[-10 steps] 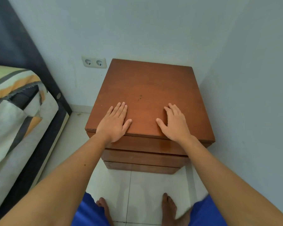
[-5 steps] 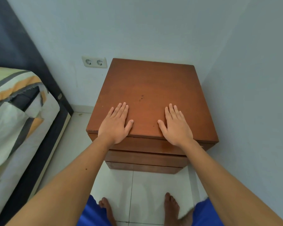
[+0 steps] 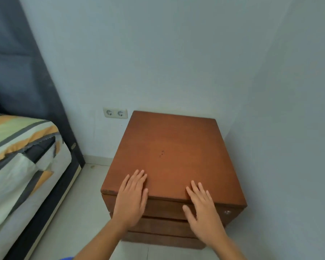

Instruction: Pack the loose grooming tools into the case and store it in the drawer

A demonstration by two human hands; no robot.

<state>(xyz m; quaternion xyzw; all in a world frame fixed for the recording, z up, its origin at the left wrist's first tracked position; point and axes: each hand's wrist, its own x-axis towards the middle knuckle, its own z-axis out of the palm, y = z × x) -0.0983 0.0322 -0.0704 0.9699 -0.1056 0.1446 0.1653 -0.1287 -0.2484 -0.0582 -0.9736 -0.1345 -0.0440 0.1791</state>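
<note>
Both hands lie flat with fingers spread, holding nothing: the left hand point(image 3: 132, 199) and the right hand point(image 3: 204, 209) over the front edge of the brown nightstand point(image 3: 173, 151). Its closed drawer point(image 3: 165, 208) is just under the palms.

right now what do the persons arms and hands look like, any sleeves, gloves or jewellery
Both forearms are bare right up to the frame edge, so no sleeves show. The left hand and right hand have no gloves, rings, watch or bracelets. Fingernails look short and unpainted.
</note>
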